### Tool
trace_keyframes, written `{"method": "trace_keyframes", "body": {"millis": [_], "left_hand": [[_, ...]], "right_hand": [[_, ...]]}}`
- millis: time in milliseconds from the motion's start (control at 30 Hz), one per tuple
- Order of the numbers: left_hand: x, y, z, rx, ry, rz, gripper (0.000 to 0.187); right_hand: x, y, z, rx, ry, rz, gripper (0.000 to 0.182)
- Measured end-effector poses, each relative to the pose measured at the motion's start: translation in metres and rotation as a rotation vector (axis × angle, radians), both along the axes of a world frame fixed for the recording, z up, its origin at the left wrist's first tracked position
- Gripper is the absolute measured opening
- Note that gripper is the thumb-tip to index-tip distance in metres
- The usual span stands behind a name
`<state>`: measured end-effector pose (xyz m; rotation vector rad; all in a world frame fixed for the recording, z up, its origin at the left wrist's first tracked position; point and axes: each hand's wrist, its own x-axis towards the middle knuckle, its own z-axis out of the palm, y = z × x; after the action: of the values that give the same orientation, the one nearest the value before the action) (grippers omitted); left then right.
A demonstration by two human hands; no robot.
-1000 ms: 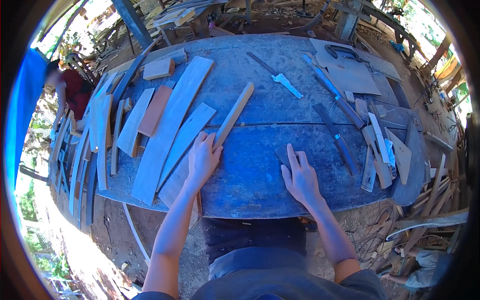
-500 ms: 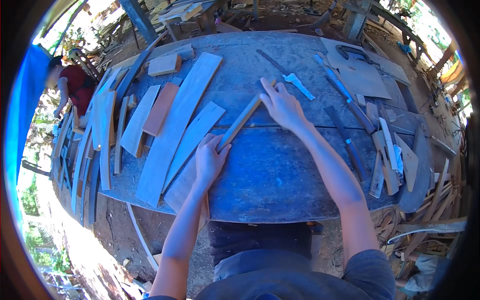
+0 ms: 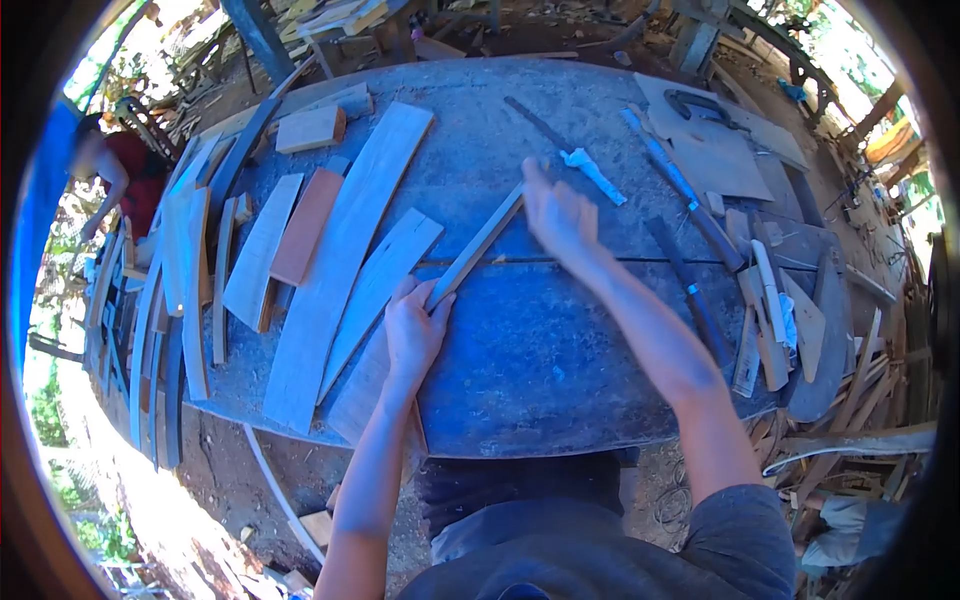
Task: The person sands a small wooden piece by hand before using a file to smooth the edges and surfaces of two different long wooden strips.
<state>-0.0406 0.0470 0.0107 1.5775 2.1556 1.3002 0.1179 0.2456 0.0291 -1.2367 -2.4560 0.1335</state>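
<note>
My left hand [image 3: 414, 328] is closed around the near end of a narrow wooden strip [image 3: 480, 248], which slants up and away over the table. Beside the strip's far end is my right hand [image 3: 562, 212], slightly blurred, its fingers curled in. What those fingers hold, if anything, is hidden. Under my left wrist lies a wide board [image 3: 366, 388], with a shorter plank [image 3: 385, 290] just to its left. Beyond my right hand rests a thin dark tool with a white wrapped handle [image 3: 592, 176].
On the left side of the worktable [image 3: 540, 380] are a long plank [image 3: 350, 260], a reddish block [image 3: 305, 228] and several other pieces. At right lie a long blade with a dark handle [image 3: 690, 195], another dark tool [image 3: 690, 285] and a clamp [image 3: 705, 108]. A person [image 3: 135, 175] bends at far left.
My right hand has come off the strip's far end, shifting slightly right and nearer, with its fingers curling in. My left hand keeps its hold on the strip. The view has shifted slightly.
</note>
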Motion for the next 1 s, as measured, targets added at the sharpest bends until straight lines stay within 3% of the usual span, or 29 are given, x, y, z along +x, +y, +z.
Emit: {"method": "trace_keyframes", "body": {"millis": [100, 200, 267, 367, 400, 500, 567, 700, 800, 867, 933, 1000], "left_hand": [[-0.004, 0.002, -0.003, -0.023, 0.007, 0.000, 0.022], [-0.005, 0.000, 0.001, -0.013, 0.027, -0.031, 0.023], [-0.001, -0.001, 0.003, -0.017, 0.018, -0.030, 0.023], [-0.004, -0.001, 0.001, -0.019, 0.022, -0.021, 0.022], [-0.006, 0.002, -0.001, -0.020, 0.031, -0.007, 0.022], [-0.010, 0.004, -0.010, 0.009, 0.043, -0.042, 0.024], [-0.010, 0.006, -0.009, -0.014, 0.031, -0.040, 0.024], [-0.003, 0.000, 0.001, -0.014, 0.056, -0.033, 0.024], [-0.005, 0.004, -0.002, 0.004, 0.054, -0.043, 0.020], [-0.007, 0.007, -0.004, -0.015, 0.075, -0.026, 0.020], [-0.003, 0.006, -0.004, -0.063, 0.086, -0.008, 0.020], [-0.001, 0.007, 0.001, -0.088, 0.076, -0.011, 0.020]], "right_hand": [[-0.009, -0.071, -0.042, 0.068, 0.023, 0.172, 0.045], [-0.003, -0.088, -0.011, 0.073, -0.061, 0.348, 0.044], [-0.007, -0.022, 0.002, -0.094, -0.017, 0.139, 0.044], [-0.003, 0.033, -0.010, 0.031, 0.076, -0.041, 0.045], [-0.003, 0.019, -0.010, 0.045, 0.076, -0.056, 0.045], [-0.010, -0.044, -0.020, 0.092, 0.043, 0.034, 0.044], [-0.005, -0.070, -0.016, 0.050, -0.040, 0.253, 0.042], [0.015, 0.042, 0.000, -0.014, 0.127, -0.161, 0.039], [0.050, 0.058, -0.027, 0.124, 0.148, -0.232, 0.035], [0.068, 0.007, -0.019, 0.113, 0.185, -0.228, 0.035], [0.093, -0.037, -0.010, -0.012, 0.053, -0.167, 0.041], [0.117, -0.063, -0.018, 0.046, 0.035, -0.147, 0.043]]}}
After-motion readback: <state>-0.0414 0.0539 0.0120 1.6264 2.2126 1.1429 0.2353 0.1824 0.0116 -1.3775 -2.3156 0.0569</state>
